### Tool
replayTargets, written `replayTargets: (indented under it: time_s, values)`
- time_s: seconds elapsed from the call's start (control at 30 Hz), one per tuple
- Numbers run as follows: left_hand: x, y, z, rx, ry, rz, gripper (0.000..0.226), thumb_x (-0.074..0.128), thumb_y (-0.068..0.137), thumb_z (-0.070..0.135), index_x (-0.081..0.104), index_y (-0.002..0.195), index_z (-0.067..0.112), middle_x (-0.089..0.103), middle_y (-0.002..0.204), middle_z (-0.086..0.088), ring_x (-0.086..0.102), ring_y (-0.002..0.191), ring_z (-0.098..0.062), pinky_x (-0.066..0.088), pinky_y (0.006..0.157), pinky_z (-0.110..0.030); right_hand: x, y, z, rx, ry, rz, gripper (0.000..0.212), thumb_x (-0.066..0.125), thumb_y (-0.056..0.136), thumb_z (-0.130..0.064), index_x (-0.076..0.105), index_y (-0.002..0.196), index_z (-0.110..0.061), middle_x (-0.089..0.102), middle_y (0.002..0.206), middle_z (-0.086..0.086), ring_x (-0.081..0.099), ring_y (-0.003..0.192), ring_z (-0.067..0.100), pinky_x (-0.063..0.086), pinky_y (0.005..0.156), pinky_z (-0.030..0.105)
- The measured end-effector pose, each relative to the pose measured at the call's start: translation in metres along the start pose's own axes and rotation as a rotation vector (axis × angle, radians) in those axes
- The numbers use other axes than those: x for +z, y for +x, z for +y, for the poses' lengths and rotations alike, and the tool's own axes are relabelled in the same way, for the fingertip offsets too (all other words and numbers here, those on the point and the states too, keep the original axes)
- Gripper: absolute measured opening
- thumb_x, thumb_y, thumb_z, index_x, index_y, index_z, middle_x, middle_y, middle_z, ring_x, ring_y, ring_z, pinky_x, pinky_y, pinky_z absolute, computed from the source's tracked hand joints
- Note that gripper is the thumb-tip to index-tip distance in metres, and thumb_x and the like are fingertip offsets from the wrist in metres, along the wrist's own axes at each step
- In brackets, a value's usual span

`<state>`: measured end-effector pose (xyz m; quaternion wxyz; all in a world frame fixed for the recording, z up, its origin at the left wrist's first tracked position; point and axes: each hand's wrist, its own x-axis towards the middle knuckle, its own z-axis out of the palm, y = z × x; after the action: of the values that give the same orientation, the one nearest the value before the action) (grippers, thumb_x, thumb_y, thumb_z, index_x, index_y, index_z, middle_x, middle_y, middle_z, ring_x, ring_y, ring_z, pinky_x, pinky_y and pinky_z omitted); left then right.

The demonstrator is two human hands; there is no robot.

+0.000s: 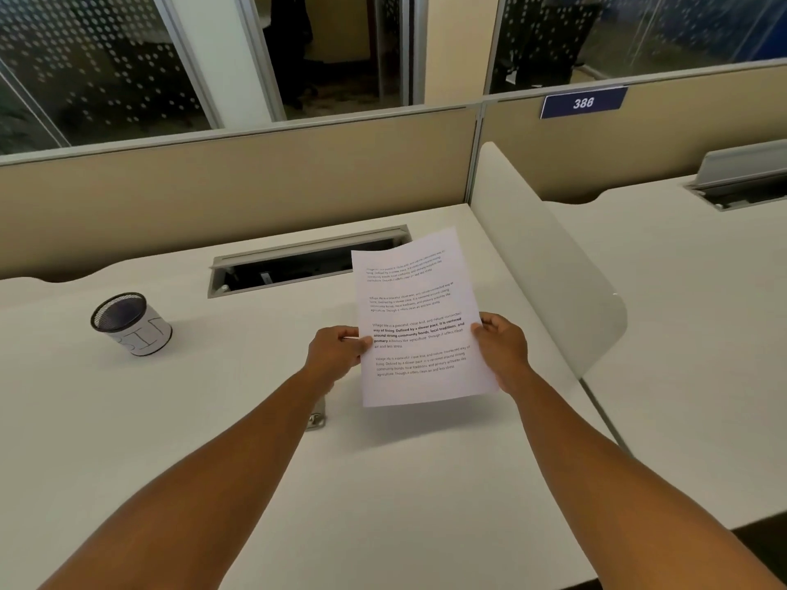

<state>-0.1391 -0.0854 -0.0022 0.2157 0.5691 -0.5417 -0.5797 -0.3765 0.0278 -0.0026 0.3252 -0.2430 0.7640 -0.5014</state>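
A white sheet of paper (415, 308) printed with several short paragraphs, one partly in bold, is held up above the white desk (170, 440). My left hand (336, 351) pinches its left edge, thumb on the front. My right hand (502, 349) grips its right edge the same way. The sheet tilts slightly to the right and casts a shadow on the desk below.
A black mesh cup (130, 323) wrapped in white paper stands at the left. A small metal object (316, 415) lies partly hidden under my left forearm. An open cable slot (306, 266) runs along the back. A white divider (549, 266) borders the right side.
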Motion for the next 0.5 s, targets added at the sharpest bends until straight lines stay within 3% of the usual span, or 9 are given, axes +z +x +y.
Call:
replayTargets:
  time_s: [0.17, 0.4, 0.5]
  values:
    - [0.025, 0.017, 0.010, -0.047, 0.034, 0.003, 0.028, 0.075, 0.087, 0.018, 0.067, 0.111, 0.007, 0.074, 0.109, -0.008, 0.072, 0.097, -0.025, 0.057, 0.095, -0.040, -0.012, 0.022, -0.004, -0.001, -0.057, 0.052, 0.022, 0.053, 0.091, -0.013, 0.069, 0.105, -0.022, 0.066, 0.086, -0.012, 0.061, 0.077, 0.008, 0.045, 0.060, 0.020]
    - [0.055, 0.041, 0.020, -0.059, 0.079, -0.033, 0.009, 0.070, 0.090, 0.014, 0.071, 0.098, 0.010, 0.074, 0.109, -0.006, 0.071, 0.096, -0.022, 0.057, 0.094, -0.036, -0.025, 0.062, -0.002, 0.019, -0.138, 0.119, 0.026, 0.047, 0.093, -0.007, 0.067, 0.098, -0.022, 0.067, 0.093, -0.003, 0.056, 0.069, 0.003, 0.041, 0.054, 0.016]
    - [0.067, 0.053, 0.025, -0.058, 0.100, -0.050, 0.007, 0.071, 0.090, 0.014, 0.072, 0.096, 0.010, 0.075, 0.108, -0.005, 0.071, 0.093, -0.019, 0.058, 0.091, -0.032, -0.028, 0.079, -0.001, 0.033, -0.171, 0.150, 0.033, 0.043, 0.091, -0.005, 0.070, 0.107, -0.016, 0.068, 0.100, 0.000, 0.059, 0.077, 0.013, 0.041, 0.057, 0.017]
